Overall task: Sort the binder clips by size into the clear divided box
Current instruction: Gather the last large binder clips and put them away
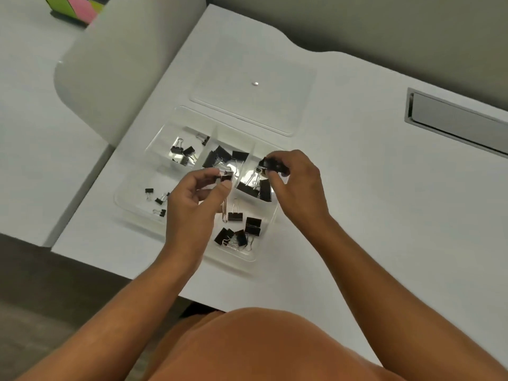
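A clear divided box lies on the white desk, with black binder clips in its compartments. Small clips lie at the near left, slightly bigger ones at the far left. Large clips fill the far middle, more large ones the far right, and medium clips the near right. My left hand pinches a black clip over the box's middle. My right hand grips another black clip above the far right compartment.
The box's clear lid lies flat just behind the box. A metal cable slot sits in the desk at the right. A white chair back stands to the left, with coloured sticky notes beyond. The desk's front edge is near my body.
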